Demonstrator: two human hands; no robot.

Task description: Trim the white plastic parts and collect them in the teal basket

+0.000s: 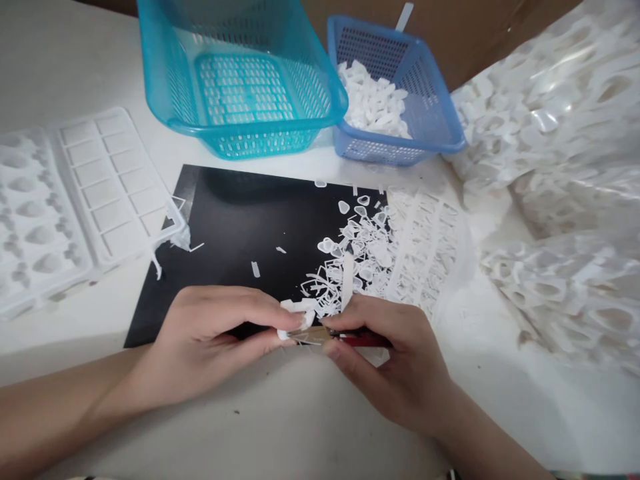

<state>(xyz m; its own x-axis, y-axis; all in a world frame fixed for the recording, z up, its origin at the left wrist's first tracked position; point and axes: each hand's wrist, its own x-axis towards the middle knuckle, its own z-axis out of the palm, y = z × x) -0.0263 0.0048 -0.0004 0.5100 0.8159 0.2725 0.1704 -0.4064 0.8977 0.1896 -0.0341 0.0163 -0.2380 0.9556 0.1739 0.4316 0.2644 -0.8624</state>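
My left hand (220, 333) pinches a small white plastic part (300, 315) between thumb and fingers, just over the near edge of a black mat (240, 227). Closed around a red-handled knife (357, 339), my right hand (395, 353) points its metal blade (313, 335) left. The blade's tip meets the underside of the part, though the exact contact is partly hidden by my fingers. Directly beyond my right hand, a white strip (347, 277) stands up near a heap of white plastic trimmings (363, 247) on the mat's right side.
A turquoise basket (250, 127) stands at the back beside a blue basket (400, 152) with small white parts (373, 100) inside. White moulded trays (107, 180) lie at left. Clear bags of white parts (565, 127) fill the right side. Flat white plastic lattice (425, 247) borders the mat.
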